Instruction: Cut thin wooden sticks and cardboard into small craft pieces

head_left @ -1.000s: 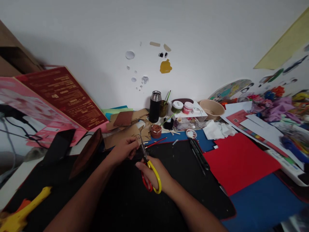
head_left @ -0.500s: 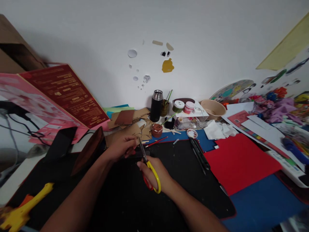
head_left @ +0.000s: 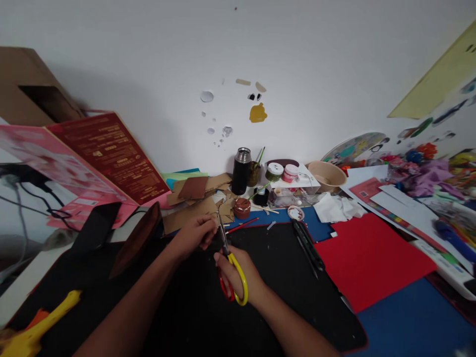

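My right hand (head_left: 241,272) is wrapped round the scissors (head_left: 238,277), which have yellow and red handles, above the black mat (head_left: 290,297). Their metal blades point up and away, toward the fingertips of the other hand. My left hand (head_left: 197,230) is closed in a pinch beside the blade tips; what it pinches is too small to make out. Behind it lie pieces of brown cardboard (head_left: 186,218). A red pencil (head_left: 241,225) rests just beyond the scissors.
A black flask (head_left: 241,173), a brown paint jar (head_left: 242,208) and a beige bowl (head_left: 327,176) stand along the wall. Red paper (head_left: 375,258) and black pens (head_left: 308,245) lie at right. A brown boat-like piece (head_left: 137,240) and yellow object (head_left: 48,322) are at left.
The camera view has tilted slightly, so the scene sits lower. Both hands keep nearly the same pose, and the scissors are slightly more upright, their blades closer together.
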Action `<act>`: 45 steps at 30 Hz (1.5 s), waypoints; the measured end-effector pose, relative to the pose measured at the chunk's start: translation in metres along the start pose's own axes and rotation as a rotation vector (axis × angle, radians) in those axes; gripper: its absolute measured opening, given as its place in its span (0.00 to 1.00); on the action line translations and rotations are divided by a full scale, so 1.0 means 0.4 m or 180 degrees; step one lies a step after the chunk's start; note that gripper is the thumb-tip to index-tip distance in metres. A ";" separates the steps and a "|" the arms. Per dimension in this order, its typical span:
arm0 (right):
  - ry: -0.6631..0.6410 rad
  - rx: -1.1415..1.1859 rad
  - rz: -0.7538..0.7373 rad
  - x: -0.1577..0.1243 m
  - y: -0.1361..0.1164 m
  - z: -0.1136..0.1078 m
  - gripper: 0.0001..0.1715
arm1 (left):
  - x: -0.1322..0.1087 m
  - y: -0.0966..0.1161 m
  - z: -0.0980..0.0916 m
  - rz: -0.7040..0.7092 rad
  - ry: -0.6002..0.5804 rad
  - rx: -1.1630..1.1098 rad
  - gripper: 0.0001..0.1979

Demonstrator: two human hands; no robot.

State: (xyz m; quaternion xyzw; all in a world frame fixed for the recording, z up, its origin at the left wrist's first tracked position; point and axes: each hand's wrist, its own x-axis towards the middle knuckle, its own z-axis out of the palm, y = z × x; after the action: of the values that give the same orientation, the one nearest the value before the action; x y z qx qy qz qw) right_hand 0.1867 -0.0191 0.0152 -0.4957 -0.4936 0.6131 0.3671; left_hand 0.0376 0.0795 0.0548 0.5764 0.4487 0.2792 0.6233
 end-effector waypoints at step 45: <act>0.0023 -0.0112 -0.0230 0.003 -0.007 -0.026 0.25 | -0.004 0.011 0.035 0.0279 0.0545 0.0420 0.23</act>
State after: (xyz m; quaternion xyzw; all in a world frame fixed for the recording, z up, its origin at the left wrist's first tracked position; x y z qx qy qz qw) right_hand 0.1963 -0.0146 0.0175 -0.4862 -0.5206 0.5888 0.3819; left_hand 0.0499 0.0726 0.0585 0.6093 0.4921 0.3241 0.5306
